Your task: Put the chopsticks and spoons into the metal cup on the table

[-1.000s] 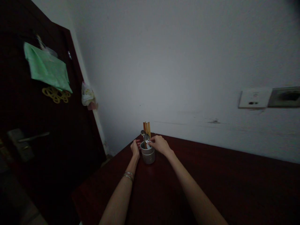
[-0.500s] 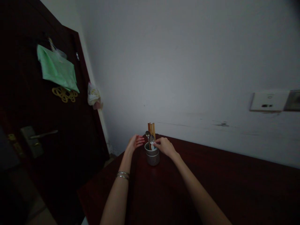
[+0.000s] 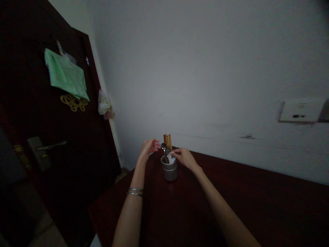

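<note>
A grey utensil holder [image 3: 170, 173] stands upright on the dark red table. Several wooden chopsticks [image 3: 167, 140] rise from the back of it, with two metal spoons [image 3: 167, 151] in front of them. My right hand [image 3: 186, 158] pinches a white spoon [image 3: 171, 157] at its rounded upper end, just over the holder's rim; its lower part is hidden inside. To the left of the metal spoons, my left hand [image 3: 149, 149] is raised with its fingers stretched out and holds nothing. Whether its fingertips touch a spoon I cannot tell.
The table [image 3: 205, 192] meets a pale wall [image 3: 195, 85] behind the holder. On the left is a dark door [image 3: 84, 147] with a green cloth [image 3: 68, 75] hanging on it. A plastic bag [image 3: 104, 104] hangs near the door frame, and a socket [image 3: 302, 110] is on the wall.
My right hand has raised the white spoon slightly, so more of it shows above the rim. My left hand has risen a little beside the metal spoons. The view has shifted slightly.
</note>
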Tool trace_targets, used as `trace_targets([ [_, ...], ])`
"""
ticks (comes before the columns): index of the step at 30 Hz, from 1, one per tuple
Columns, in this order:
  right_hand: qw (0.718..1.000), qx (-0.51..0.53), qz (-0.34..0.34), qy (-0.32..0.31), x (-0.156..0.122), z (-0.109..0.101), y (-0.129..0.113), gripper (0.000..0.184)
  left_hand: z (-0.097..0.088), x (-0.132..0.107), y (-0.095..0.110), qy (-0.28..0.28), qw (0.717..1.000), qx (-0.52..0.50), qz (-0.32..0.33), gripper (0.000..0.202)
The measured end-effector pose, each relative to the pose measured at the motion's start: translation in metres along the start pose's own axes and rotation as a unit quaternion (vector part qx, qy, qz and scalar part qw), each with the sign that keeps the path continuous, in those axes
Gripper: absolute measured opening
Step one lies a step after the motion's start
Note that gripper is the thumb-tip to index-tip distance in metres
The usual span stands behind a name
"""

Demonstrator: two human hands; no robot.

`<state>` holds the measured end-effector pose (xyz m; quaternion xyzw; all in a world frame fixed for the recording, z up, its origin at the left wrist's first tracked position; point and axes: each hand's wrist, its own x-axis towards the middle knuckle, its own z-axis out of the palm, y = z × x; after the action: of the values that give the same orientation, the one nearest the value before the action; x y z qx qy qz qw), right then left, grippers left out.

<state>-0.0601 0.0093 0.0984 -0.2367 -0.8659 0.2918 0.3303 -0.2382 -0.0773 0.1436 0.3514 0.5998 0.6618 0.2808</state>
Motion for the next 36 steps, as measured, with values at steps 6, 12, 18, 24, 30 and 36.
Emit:
trace_targets([
  [6, 0.996, 0.066, -0.028, 0.045, 0.004, -0.002, 0.0, 0.026, 0.009, -0.01, 0.01, 0.014, 0.997, 0.056, 0.046, 0.015],
  [12, 0.98, 0.144, -0.06, 0.119, 0.007, -0.017, -0.012, 0.029, 0.015, -0.019, 0.026, 0.001, 0.992, 0.084, 0.096, 0.016],
  [18, 0.951, 0.239, -0.032, 0.196, 0.0, -0.048, -0.034, 0.04, 0.028, -0.034, 0.044, -0.07, 0.975, 0.113, 0.177, 0.019],
  [24, 0.931, 0.283, -0.005, 0.228, -0.006, -0.073, -0.044, 0.04, 0.042, -0.047, 0.05, -0.154, 0.966, 0.132, 0.159, 0.021],
  [30, 0.93, 0.278, -0.006, 0.24, -0.005, -0.075, -0.043, 0.04, 0.056, -0.054, 0.043, -0.277, 0.926, 0.198, 0.16, 0.011],
  [36, 0.931, 0.301, 0.018, 0.204, -0.008, -0.08, -0.05, 0.051, 0.065, -0.049, 0.034, -0.252, 0.944, 0.173, 0.125, 0.018],
])
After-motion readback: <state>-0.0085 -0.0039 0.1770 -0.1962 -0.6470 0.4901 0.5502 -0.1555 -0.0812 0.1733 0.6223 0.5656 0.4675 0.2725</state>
